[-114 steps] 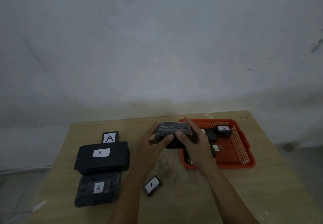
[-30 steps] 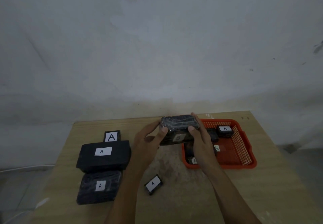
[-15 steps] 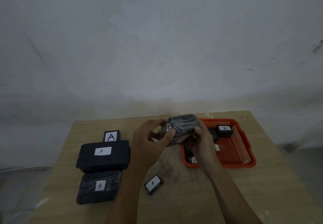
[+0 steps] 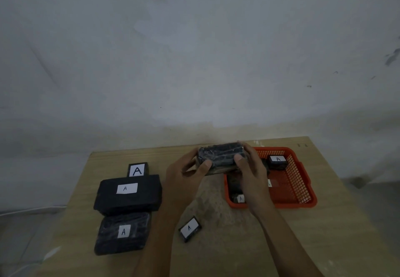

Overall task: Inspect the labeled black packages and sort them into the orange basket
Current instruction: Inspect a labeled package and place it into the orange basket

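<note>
— Table point(image 4: 324, 233)?
— Tan wood against a pale wall point(image 4: 194, 60), lower frame.
— Your package point(image 4: 220, 157)?
— Long axis left-right, raised at centre; your left hand point(image 4: 184, 177) and right hand point(image 4: 253, 175) curl round its ends.
— Basket point(image 4: 303, 199)?
— Right of centre, holding small "A" packages point(image 4: 278, 161).

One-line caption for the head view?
Both hands grip a black package beside the orange basket.

Glossy plastic-wrapped package point(image 4: 220, 156); matt wooden table point(image 4: 324, 233).
</note>
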